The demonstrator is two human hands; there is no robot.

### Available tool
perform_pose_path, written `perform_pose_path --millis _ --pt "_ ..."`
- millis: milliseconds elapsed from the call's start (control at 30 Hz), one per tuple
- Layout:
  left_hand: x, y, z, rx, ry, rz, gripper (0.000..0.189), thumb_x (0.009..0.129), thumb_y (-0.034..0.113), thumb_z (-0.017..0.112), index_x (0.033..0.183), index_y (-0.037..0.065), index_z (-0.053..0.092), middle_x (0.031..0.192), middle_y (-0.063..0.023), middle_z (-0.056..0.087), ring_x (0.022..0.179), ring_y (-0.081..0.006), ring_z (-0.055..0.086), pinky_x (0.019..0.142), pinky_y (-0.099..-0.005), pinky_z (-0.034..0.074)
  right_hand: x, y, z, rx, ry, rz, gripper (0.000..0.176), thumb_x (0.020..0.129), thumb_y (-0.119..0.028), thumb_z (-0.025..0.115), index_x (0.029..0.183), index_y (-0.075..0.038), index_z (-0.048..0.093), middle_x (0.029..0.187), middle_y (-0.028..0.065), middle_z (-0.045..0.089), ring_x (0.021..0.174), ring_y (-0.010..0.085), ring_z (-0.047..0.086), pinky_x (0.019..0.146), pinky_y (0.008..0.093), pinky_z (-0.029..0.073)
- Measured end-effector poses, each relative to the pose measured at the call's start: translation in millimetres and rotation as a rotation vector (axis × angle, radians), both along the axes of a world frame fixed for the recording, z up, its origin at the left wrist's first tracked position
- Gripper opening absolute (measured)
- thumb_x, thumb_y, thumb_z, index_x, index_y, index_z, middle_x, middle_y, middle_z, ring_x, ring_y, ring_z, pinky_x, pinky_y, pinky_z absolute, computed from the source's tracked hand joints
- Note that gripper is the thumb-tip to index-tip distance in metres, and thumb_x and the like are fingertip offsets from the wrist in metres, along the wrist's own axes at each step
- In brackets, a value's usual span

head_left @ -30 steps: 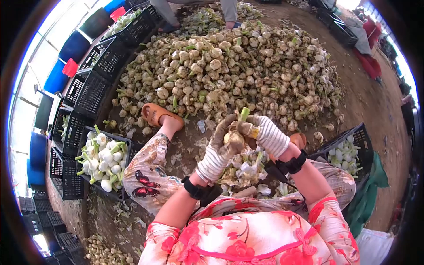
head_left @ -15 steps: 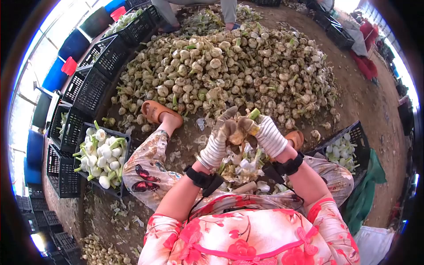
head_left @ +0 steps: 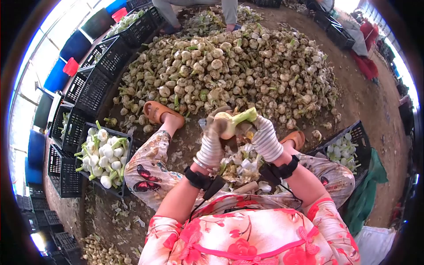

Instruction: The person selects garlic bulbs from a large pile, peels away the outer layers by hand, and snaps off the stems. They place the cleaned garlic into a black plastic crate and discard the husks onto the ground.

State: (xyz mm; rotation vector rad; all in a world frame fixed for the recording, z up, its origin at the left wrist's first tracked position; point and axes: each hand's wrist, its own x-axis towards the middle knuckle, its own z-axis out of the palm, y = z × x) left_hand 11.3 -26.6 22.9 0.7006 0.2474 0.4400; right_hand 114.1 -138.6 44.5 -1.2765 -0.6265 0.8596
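Observation:
In a striped, dirt-stained glove, my left hand (head_left: 213, 140) is closed round a garlic bulb (head_left: 228, 125) whose green stem points up and to the right. My right hand (head_left: 262, 138), gloved the same way, is closed beside the stem; a small yellowish bit shows at its fingers, and what it grips is hard to make out. Below both hands, white and brown peelings (head_left: 244, 165) lie between my legs. Beyond them rises a large heap of unpeeled garlic bulbs (head_left: 247, 70).
A black crate of peeled white garlic (head_left: 104, 154) stands at the left, with more black crates (head_left: 92, 90) behind it. At the right is another garlic crate (head_left: 343, 149) beside a green cloth (head_left: 370, 190). A person's legs (head_left: 229, 12) show beyond the heap.
The bulb has turned and now shows a paler surface, with its stem pointing up-right. My left hand has shifted slightly left and down, and my right hand's fingers have moved lower.

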Motion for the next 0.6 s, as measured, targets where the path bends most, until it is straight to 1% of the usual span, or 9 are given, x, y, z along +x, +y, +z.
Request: perform_pose_path --millis 33,67,133,233,267,367,400,467,600 --pt "-3 5 6 -0.073 0.061 -0.168 0.057 0.077 0.050 0.054 0.115 0.008 0.045 0.087 -0.0099 0.056 0.055 -0.0156 0.052 0.043 -0.0233 0.044 -1 2 -1 0.012 -0.005 -0.020 0.021 0.084 -0.004 0.053 0.105 -0.002 0.056 0.087 0.0008 0.060 0.070 0.0052 0.054 0.060 0.0193 0.045" --pt "1 12 7 -0.278 -0.003 -0.270 0.051 0.076 0.047 0.055 0.109 0.009 0.049 0.083 -0.0100 0.059 0.049 -0.0172 0.053 0.041 -0.0233 0.043 -1 6 -3 0.027 -0.012 -0.038 0.021 0.084 -0.003 0.053 0.105 -0.002 0.056 0.088 0.0007 0.060 0.072 0.0055 0.054 0.061 0.0198 0.046" --pt "-1 5 35 -0.520 0.294 -0.160 0.048 0.078 0.048 0.054 0.105 0.008 0.051 0.082 -0.0089 0.060 0.054 -0.0176 0.056 0.045 -0.0218 0.045 -5 10 -14 0.102 0.327 -0.068 0.021 0.083 -0.007 0.056 0.104 -0.005 0.057 0.088 0.0007 0.060 0.073 0.0079 0.056 0.060 0.0221 0.048" --pt "4 34 -9 -0.335 0.093 -0.400 0.047 0.079 0.048 0.053 0.105 0.008 0.051 0.090 -0.0073 0.060 0.071 -0.0160 0.059 0.056 -0.0230 0.048 -4 12 -29 0.149 0.573 -0.044 0.026 0.084 -0.011 0.054 0.110 -0.004 0.052 0.096 0.0042 0.059 0.080 0.0132 0.059 0.065 0.0276 0.052" --pt "13 31 -20 -0.189 0.385 -0.124 0.044 0.082 0.045 0.052 0.109 0.010 0.050 0.085 -0.0059 0.060 0.064 -0.0165 0.059 0.052 -0.0290 0.050 -3 11 -35 0.080 0.501 -0.105 0.025 0.085 -0.011 0.054 0.109 -0.004 0.053 0.096 0.0041 0.059 0.080 0.0130 0.059 0.065 0.0280 0.052" --pt "9 14 -36 0.309 0.226 0.098 0.050 0.077 0.029 0.064 0.118 0.009 0.043 0.099 -0.0062 0.055 0.077 -0.0141 0.057 0.060 -0.0243 0.050 -6 12 -37 -0.147 0.250 -0.237 0.020 0.085 -0.009 0.053 0.104 -0.004 0.056 0.095 0.0039 0.060 0.081 0.0119 0.058 0.062 0.0267 0.052" --pt "10 10 -38 0.514 0.188 0.206 0.058 0.073 0.020 0.071 0.121 0.008 0.040 0.105 -0.0066 0.053 0.081 -0.0144 0.056 0.064 -0.0227 0.049 -11 13 -39 -0.078 0.139 -0.238 0.020 0.085 -0.009 0.054 0.104 -0.004 0.056 0.094 0.0033 0.059 0.080 0.0104 0.057 0.062 0.0243 0.050" --pt "8 10 -37 0.421 0.062 0.244 0.054 0.073 0.003 0.067 0.120 0.006 0.041 0.102 -0.0071 0.056 0.086 -0.0153 0.056 0.071 -0.0266 0.050 -21 17 -42 0.063 -0.090 -0.234 0.020 0.084 -0.008 0.055 0.103 -0.004 0.057 0.092 0.0023 0.058 0.078 0.0075 0.053 0.061 0.0195 0.045" --pt "-13 26 -16 0.138 0.092 -0.017 0.062 0.070 0.002 0.070 0.123 0.007 0.040 0.105 -0.0087 0.055 0.083 -0.0153 0.058 0.066 -0.0261 0.052 16 18 -43 0.072 0.410 -0.420 0.023 0.083 0.000 0.052 0.106 0.000 0.056 0.096 0.0052 0.059 0.080 0.0064 0.050 0.071 0.0211 0.045"
